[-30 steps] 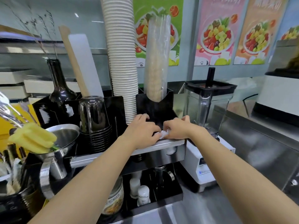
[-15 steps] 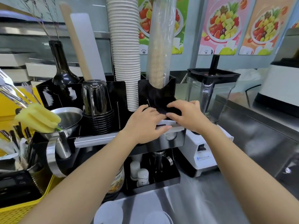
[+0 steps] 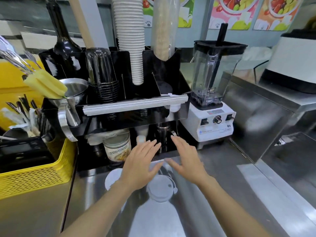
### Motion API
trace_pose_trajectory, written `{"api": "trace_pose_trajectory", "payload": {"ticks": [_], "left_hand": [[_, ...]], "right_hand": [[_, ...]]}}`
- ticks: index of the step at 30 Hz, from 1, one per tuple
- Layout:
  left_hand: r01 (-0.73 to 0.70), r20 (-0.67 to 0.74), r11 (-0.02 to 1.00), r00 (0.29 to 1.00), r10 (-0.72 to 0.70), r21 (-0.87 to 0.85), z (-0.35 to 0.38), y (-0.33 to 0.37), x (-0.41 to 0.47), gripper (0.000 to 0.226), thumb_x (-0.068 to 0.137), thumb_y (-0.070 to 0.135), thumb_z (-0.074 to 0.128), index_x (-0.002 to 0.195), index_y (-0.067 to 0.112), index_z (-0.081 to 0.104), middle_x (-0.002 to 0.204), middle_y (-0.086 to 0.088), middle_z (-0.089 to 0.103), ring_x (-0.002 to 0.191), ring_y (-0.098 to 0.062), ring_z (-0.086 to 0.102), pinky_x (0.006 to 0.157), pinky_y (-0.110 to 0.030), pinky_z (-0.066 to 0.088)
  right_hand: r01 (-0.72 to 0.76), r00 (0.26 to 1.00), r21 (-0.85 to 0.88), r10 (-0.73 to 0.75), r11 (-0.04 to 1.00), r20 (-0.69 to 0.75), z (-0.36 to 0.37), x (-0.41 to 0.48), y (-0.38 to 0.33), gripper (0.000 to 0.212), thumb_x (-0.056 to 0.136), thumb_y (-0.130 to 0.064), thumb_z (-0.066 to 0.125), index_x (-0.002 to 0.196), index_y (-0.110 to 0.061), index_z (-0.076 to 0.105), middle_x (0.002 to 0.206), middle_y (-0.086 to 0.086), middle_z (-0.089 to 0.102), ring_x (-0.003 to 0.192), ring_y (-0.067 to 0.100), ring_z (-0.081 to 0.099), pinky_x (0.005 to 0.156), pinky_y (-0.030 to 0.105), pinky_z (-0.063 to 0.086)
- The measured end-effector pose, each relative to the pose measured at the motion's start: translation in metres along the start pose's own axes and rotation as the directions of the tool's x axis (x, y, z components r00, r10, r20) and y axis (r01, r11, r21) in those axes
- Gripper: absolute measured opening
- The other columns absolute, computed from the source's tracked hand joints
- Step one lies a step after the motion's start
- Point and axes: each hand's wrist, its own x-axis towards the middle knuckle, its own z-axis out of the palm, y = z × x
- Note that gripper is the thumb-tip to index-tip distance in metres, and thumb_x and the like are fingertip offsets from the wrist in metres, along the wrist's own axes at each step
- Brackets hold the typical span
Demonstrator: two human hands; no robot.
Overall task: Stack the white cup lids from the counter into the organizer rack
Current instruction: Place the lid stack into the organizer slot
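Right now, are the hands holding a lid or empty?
Empty. The left hand and right hand are spread open above the lids lying on the counter.

Organizer rack [image 3: 172, 79] left of blender [image 3: 213, 93], lids [image 3: 160, 188] on counter [image 3: 239, 185] before it, perhaps one [image 3: 112, 178] under left hand [image 3: 140, 168]

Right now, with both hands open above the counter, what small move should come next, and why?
Probably lower the left hand and right hand onto the white lid just below them and grip it. Both hands are empty, and lids still lie on the steel counter in front of the organizer rack.
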Motion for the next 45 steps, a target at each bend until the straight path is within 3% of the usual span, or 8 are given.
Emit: {"api": "trace_pose_trajectory", "payload": {"ticks": [7,14,21,24,29,35,40,45], "left_hand": [[0.192,0.297,0.981,0.937,-0.182,-0.007,0.052,-0.013,-0.057,0.066,0.089,0.056,0.038,0.144,0.026,0.014,0.155,0.005,0.018,0.142,-0.013,0.012,0.114,-0.031,0.01],[0.398,0.479,0.912,0.823,-0.306,-0.102,0.079,-0.007,-0.081,0.065,0.091,0.046,0.043,0.144,0.029,0.011,0.155,0.004,0.017,0.142,-0.016,0.01,0.114,-0.035,0.01],[0.456,0.382,0.834,0.863,-0.329,-0.31,0.064,-0.002,-0.073,0.06,0.088,0.039,0.055,0.14,0.021,0.029,0.149,0.0,0.034,0.137,-0.02,0.027,0.113,-0.037,0.02],[0.383,0.243,0.835,0.92,-0.308,-0.396,0.041,0.0,-0.049,0.056,0.087,0.038,0.058,0.136,0.022,0.036,0.144,0.004,0.041,0.132,-0.016,0.034,0.11,-0.036,0.026],[0.204,0.025,0.899,0.977,-0.211,-0.389,-0.008,0.01,0.007,0.051,0.087,0.047,0.051,0.133,0.031,0.038,0.134,0.021,0.035,0.127,-0.004,0.028,0.101,-0.02,0.015],[0.02,-0.138,0.935,0.988,-0.074,-0.354,-0.063,0.022,0.086,0.049,0.087,0.044,0.048,0.13,0.02,0.043,0.14,0.0,0.044,0.129,-0.013,0.035,0.108,-0.032,0.023],[-0.017,-0.15,0.929,0.988,-0.042,-0.369,-0.091,0.023,0.145,0.038,0.092,0.026,0.052,0.126,0.011,0.048,0.137,-0.01,0.048,0.127,-0.023,0.041,0.107,-0.046,0.033],[0.03,-0.106,0.969,0.993,-0.057,-0.247,-0.099,0.01,0.182,0.038,0.093,0.03,0.048,0.125,0.01,0.048,0.129,-0.01,0.054,0.118,-0.027,0.046,0.102,-0.039,0.031]], "right_hand": [[-0.144,0.929,-0.069,0.159,0.987,0.334,0.056,-0.05,0.019,0.091,0.081,-0.058,0.053,0.144,-0.025,-0.003,0.157,0.003,0.002,0.141,0.016,0.008,0.108,0.035,0.013],[-0.171,0.859,-0.119,0.207,0.978,0.468,0.086,-0.073,0.021,0.091,0.077,-0.06,0.054,0.144,-0.024,0.005,0.156,0.004,0.009,0.14,0.015,0.008,0.106,0.032,0.008],[-0.092,0.958,-0.031,0.097,0.995,0.271,0.071,-0.061,0.02,0.076,0.07,-0.057,0.061,0.132,-0.021,0.037,0.133,-0.001,0.045,0.123,0.018,0.034,0.088,0.017,0.01],[-0.057,0.988,0.019,0.054,0.998,0.144,0.044,-0.041,0.011,0.075,0.069,-0.065,0.055,0.128,-0.021,0.043,0.124,-0.005,0.05,0.117,0.012,0.037,0.088,0.017,0.012],[0.034,0.997,0.082,-0.029,0.996,-0.066,-0.016,0.002,-0.013,0.069,0.07,-0.065,0.052,0.123,-0.021,0.046,0.119,-0.006,0.052,0.113,0.008,0.039,0.093,0.029,0.021],[0.103,0.961,0.001,-0.1,0.995,-0.258,-0.082,0.059,-0.028,0.065,0.071,-0.065,0.05,0.118,-0.02,0.051,0.119,-0.004,0.054,0.11,0.011,0.042,0.089,0.03,0.019],[0.081,0.946,-0.127,-0.116,0.989,-0.304,-0.119,0.111,-0.023,0.059,0.069,-0.067,0.052,0.114,-0.03,0.059,0.109,0.001,0.057,0.11,0.017,0.045,0.087,0.032,0.016],[0.075,0.969,-0.21,-0.121,0.975,-0.216,-0.134,0.153,-0.011,0.048,0.074,-0.062,0.059,0.114,-0.035,0.057,0.108,0.001,0.056,0.115,0.017,0.039,0.082,0.026,0.008]]}}
